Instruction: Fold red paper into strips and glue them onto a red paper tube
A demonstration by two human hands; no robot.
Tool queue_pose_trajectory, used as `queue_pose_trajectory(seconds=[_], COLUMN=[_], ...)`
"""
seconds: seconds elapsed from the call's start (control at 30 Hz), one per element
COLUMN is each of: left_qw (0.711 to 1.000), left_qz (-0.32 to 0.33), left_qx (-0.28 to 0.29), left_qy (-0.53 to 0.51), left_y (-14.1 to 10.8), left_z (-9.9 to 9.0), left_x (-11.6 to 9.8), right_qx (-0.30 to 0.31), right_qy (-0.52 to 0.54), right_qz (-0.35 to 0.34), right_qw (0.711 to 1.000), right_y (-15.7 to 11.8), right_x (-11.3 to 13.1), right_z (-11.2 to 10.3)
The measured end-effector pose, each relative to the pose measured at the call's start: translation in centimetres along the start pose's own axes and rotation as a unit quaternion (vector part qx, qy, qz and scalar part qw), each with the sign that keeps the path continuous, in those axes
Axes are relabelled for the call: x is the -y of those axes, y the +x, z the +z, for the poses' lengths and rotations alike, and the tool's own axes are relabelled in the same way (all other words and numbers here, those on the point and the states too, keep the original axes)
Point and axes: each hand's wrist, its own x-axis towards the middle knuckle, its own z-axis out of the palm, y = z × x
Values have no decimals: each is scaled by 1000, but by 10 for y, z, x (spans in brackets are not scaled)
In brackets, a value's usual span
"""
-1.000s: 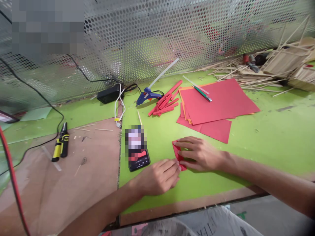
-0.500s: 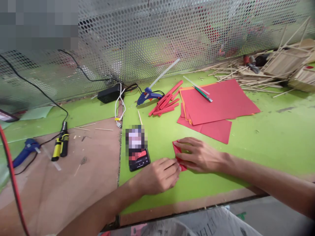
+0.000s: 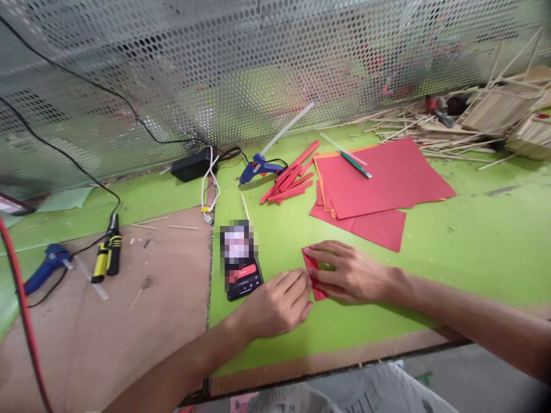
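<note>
A small folded piece of red paper (image 3: 319, 292) lies on the green table between my hands. My right hand (image 3: 355, 272) rests on it from the right, fingers spread and stretched out, the tips pressing along the fold. On the paper's left edge is my left hand (image 3: 278, 304), its fingers curled and the thumb and fingertips closed at the edge. The right fingers cover part of the paper. Just left of my left hand lies a phone (image 3: 245, 285), its screen partly blurred out.
Beyond my hands lie rolled red paper strips (image 3: 288, 180), red sheets (image 3: 383, 178) with a green cutter knife (image 3: 355, 164), and a blue glue gun (image 3: 258, 169). Wooden sticks (image 3: 404, 129) pile up at the back right. A yellow-black tool (image 3: 107, 255) and another blue glue gun (image 3: 47, 267) sit left.
My left hand has shifted slightly up and left along the paper's edge. My right hand stays in place on the paper.
</note>
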Motion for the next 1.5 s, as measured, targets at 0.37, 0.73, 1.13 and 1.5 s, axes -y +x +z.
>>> queue_pose_trajectory(seconds=[0.37,0.73,1.13,1.5], left_qw=[995,993,985,999], left_qz=[-66,-89,-123,-13], left_qx=[65,57,89,33], left_qy=[-44,-47,-79,-11], left_y=[-1,0,-1,-5], left_z=[-1,0,0,-1], left_x=[2,0,3,0], right_qx=[-3,2,3,10], right_qy=[6,6,-6,-2], right_qz=[0,0,6,1], right_qw=[1000,1000,1000,1000], right_y=[0,1,2,-2], right_x=[0,0,1,-1], right_z=[3,1,-1,1])
